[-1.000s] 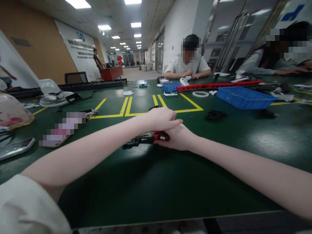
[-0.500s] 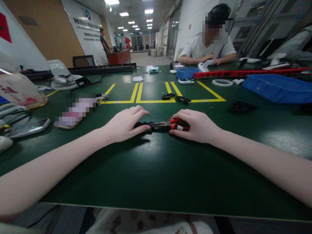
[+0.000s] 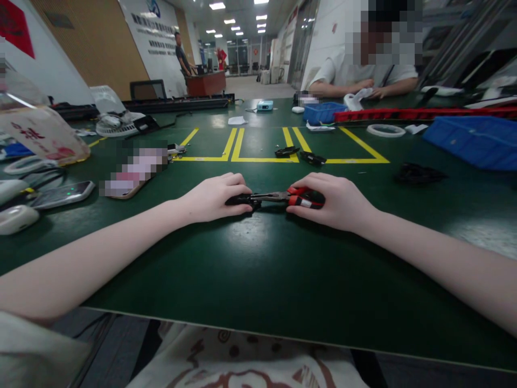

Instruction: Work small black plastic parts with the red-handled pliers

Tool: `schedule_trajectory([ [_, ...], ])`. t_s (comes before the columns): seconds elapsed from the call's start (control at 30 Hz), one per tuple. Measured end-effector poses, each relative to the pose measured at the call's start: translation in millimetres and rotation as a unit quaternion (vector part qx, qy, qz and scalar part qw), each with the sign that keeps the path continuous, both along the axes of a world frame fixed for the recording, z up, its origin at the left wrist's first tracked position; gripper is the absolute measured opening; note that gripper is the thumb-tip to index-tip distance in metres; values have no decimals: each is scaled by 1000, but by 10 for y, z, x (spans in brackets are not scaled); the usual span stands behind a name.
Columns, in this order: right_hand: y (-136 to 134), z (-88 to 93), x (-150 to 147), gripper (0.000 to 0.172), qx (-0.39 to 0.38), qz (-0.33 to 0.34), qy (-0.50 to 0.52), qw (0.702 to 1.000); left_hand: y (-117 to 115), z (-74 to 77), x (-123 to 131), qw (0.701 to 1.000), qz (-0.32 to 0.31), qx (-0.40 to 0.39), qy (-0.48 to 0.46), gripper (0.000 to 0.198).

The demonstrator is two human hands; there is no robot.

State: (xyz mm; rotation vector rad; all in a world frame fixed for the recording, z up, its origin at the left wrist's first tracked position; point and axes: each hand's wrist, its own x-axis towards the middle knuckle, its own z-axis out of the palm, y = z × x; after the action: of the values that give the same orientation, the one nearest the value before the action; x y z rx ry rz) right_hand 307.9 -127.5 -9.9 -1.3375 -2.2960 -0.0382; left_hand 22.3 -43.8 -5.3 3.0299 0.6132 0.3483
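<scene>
My right hand (image 3: 337,202) is wrapped round the red and black handles of long-nose pliers (image 3: 278,197). Their jaws point left and meet a small black part (image 3: 239,200). That part is pinched between the thumb and fingers of my left hand (image 3: 214,199), which partly hide it. Exactly where the jaw tips grip or touch the part is hard to make out. Beyond my hands, two similar black pieces (image 3: 313,158) lie by the yellow tape lines on the green table (image 3: 258,280).
On the left are a phone (image 3: 135,172), a second grey device (image 3: 64,195), a large plastic bottle (image 3: 44,126) and a white fan (image 3: 115,121). To the right lie a dark item (image 3: 420,173), a blue bin (image 3: 472,141) and a tape ring (image 3: 385,130). Across the table sits a person (image 3: 363,70).
My left fingers have closed down onto the black part, where they were more spread before. The pliers stay in my right hand. The whole view has shifted slightly.
</scene>
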Motion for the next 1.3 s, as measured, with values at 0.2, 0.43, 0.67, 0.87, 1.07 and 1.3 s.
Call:
schedule_trajectory([
  [0.2,3,11,8,44,-1,-1,2,1000,-2,9,14,1000,9,-17,-3,41],
  [0.43,4,-2,-13,44,0,7,-5,1000,7,-3,11,1000,9,-22,-8,41],
  [0.67,-23,0,-26,44,37,14,-27,999,3,-14,-12,1000,-3,-14,1,45],
  [0.87,17,27,40,43,30,31,-44,998,12,-20,-16,1000,-17,-5,5,47],
  [1.07,11,39,45,42,28,38,-49,998,20,-10,-24,998,-40,46,27,49],
  [1.3,-10,33,32,41,27,43,-49,998,3,-12,-20,998,-37,45,18,51],
])
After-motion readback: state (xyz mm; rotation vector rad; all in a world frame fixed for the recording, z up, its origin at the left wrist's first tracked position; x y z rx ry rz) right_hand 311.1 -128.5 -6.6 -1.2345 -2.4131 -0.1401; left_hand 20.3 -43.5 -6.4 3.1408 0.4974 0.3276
